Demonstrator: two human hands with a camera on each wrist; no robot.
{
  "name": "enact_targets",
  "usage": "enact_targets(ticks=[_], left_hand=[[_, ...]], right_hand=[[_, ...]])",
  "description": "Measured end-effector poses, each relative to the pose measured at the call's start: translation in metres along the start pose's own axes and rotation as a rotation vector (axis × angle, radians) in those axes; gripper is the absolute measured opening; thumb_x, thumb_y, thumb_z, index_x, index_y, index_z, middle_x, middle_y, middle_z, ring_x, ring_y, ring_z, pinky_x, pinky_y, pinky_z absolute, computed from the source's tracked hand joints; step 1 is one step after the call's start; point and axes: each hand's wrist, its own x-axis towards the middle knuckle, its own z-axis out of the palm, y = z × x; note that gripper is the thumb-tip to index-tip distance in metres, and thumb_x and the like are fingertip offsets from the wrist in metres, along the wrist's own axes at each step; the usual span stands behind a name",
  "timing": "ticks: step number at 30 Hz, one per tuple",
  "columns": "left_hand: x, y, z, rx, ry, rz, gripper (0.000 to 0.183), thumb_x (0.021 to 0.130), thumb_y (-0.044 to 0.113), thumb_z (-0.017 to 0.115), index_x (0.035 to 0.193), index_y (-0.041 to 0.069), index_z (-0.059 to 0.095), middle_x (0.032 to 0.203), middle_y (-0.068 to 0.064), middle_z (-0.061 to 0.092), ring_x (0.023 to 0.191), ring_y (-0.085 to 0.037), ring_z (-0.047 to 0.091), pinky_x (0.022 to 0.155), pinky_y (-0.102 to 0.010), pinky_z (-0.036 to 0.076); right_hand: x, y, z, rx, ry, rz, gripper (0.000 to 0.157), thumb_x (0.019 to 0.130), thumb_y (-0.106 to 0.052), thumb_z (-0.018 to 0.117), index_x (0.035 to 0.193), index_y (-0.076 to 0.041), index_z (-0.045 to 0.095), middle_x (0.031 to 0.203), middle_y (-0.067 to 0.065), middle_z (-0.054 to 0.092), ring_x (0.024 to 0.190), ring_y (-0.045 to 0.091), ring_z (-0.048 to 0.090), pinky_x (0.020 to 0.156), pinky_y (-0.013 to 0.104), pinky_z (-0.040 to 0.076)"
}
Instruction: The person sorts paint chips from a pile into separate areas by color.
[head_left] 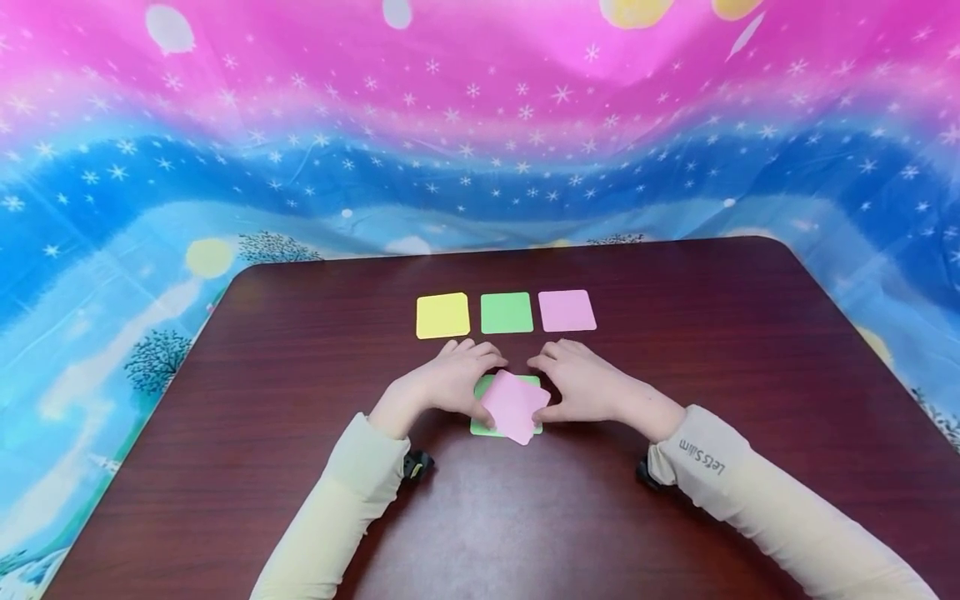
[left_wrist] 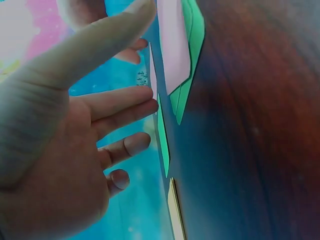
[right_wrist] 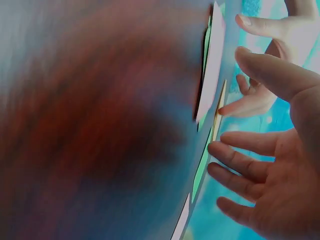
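Note:
Pink cards (head_left: 516, 408) lie askew on top of green cards (head_left: 531, 381) at the middle of the table, their corners pointing different ways. My left hand (head_left: 457, 379) is at the left side of this pile, its thumb (left_wrist: 100, 45) by the pink edge and the fingers spread loosely beyond. On the opposite side my right hand (head_left: 585, 383) mirrors it, thumb near the pink cards and fingers loosely bent. Neither hand grips a card. Behind the hands runs a row of a yellow card (head_left: 443, 316), a green card (head_left: 507, 312) and a pink card (head_left: 567, 311).
The dark red-brown table (head_left: 225, 433) has rounded far corners. A pink and blue cloth (head_left: 480, 125) with snowflakes hangs behind it and along both sides. In the left wrist view, the yellow card (left_wrist: 175, 212) shows a layered edge.

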Motion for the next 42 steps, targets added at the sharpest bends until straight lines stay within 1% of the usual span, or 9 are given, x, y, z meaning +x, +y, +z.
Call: enact_targets(ticks=[1, 4, 9, 11, 16, 20, 26, 35, 42], left_hand=[[-0.001, 0.001, 0.001, 0.001, -0.002, 0.000, 0.078, 0.060, 0.047, 0.079, 0.126, 0.014, 0.052, 0.125, 0.003, 0.049, 0.106, -0.017, 0.041, 0.083, -0.034, 0.031], [-0.003, 0.003, 0.003, 0.016, -0.013, 0.001, 0.080, 0.058, 0.047, 0.080, 0.126, 0.014, 0.051, 0.126, 0.004, 0.047, 0.106, -0.017, 0.041, 0.082, -0.034, 0.031], [-0.002, 0.009, 0.005, 0.050, -0.015, 0.008, 0.083, 0.056, 0.046, 0.081, 0.126, 0.013, 0.050, 0.124, 0.003, 0.046, 0.106, -0.018, 0.042, 0.081, -0.033, 0.031], [0.000, 0.011, 0.007, 0.061, -0.008, 0.007, 0.082, 0.055, 0.046, 0.081, 0.124, 0.013, 0.051, 0.122, 0.002, 0.047, 0.106, -0.018, 0.042, 0.080, -0.033, 0.031], [0.002, 0.014, 0.009, 0.082, -0.007, -0.008, 0.077, 0.055, 0.045, 0.081, 0.119, 0.012, 0.053, 0.115, 0.002, 0.047, 0.105, -0.017, 0.043, 0.080, -0.032, 0.031], [0.003, 0.014, 0.011, 0.071, -0.016, -0.020, 0.072, 0.056, 0.044, 0.081, 0.115, 0.012, 0.053, 0.110, 0.001, 0.047, 0.102, -0.017, 0.044, 0.081, -0.032, 0.030], [0.002, 0.016, 0.011, 0.064, -0.009, -0.025, 0.067, 0.057, 0.044, 0.080, 0.109, 0.011, 0.052, 0.105, 0.002, 0.047, 0.098, -0.016, 0.045, 0.079, -0.030, 0.030], [0.004, 0.020, 0.011, 0.142, 0.022, -0.037, 0.062, 0.058, 0.052, 0.075, 0.099, 0.012, 0.051, 0.099, 0.001, 0.046, 0.089, -0.016, 0.046, 0.076, -0.033, 0.026], [0.008, 0.022, 0.009, 0.173, 0.030, -0.042, 0.062, 0.058, 0.054, 0.073, 0.099, 0.013, 0.053, 0.097, 0.002, 0.048, 0.090, -0.016, 0.046, 0.077, -0.034, 0.025]], right_hand=[[0.000, -0.003, 0.001, -0.006, 0.001, 0.000, 0.069, 0.066, -0.051, 0.072, 0.113, -0.002, 0.059, 0.096, 0.004, 0.054, 0.088, 0.020, 0.047, 0.088, 0.040, 0.037], [-0.001, -0.011, 0.004, -0.024, -0.015, 0.016, 0.073, 0.063, -0.057, 0.071, 0.110, -0.003, 0.059, 0.092, 0.003, 0.052, 0.086, 0.020, 0.046, 0.088, 0.040, 0.037], [-0.001, -0.021, 0.008, -0.092, -0.041, 0.067, 0.085, 0.057, -0.070, 0.066, 0.109, -0.002, 0.058, 0.093, 0.005, 0.051, 0.092, 0.024, 0.047, 0.093, 0.044, 0.035], [-0.001, -0.023, 0.009, -0.117, -0.037, 0.077, 0.087, 0.055, -0.072, 0.065, 0.106, -0.002, 0.057, 0.093, 0.006, 0.049, 0.093, 0.025, 0.047, 0.094, 0.045, 0.034], [0.000, -0.027, 0.013, -0.142, -0.015, 0.069, 0.082, 0.052, -0.069, 0.068, 0.098, -0.003, 0.056, 0.088, 0.005, 0.046, 0.090, 0.026, 0.046, 0.090, 0.045, 0.035], [0.000, -0.028, 0.014, -0.139, -0.007, 0.064, 0.079, 0.051, -0.066, 0.070, 0.096, -0.002, 0.055, 0.086, 0.005, 0.045, 0.086, 0.026, 0.046, 0.087, 0.044, 0.037], [0.000, -0.028, 0.014, -0.120, -0.016, 0.066, 0.077, 0.052, -0.063, 0.072, 0.097, -0.002, 0.055, 0.085, 0.007, 0.046, 0.084, 0.025, 0.045, 0.084, 0.042, 0.038], [0.002, -0.024, 0.014, -0.106, -0.008, 0.055, 0.069, 0.056, -0.057, 0.073, 0.096, -0.003, 0.056, 0.084, 0.006, 0.045, 0.082, 0.025, 0.045, 0.084, 0.043, 0.038], [0.002, -0.019, 0.008, -0.070, -0.034, 0.073, 0.072, 0.056, -0.057, 0.074, 0.101, -0.003, 0.057, 0.085, 0.005, 0.046, 0.082, 0.022, 0.045, 0.083, 0.041, 0.039]])
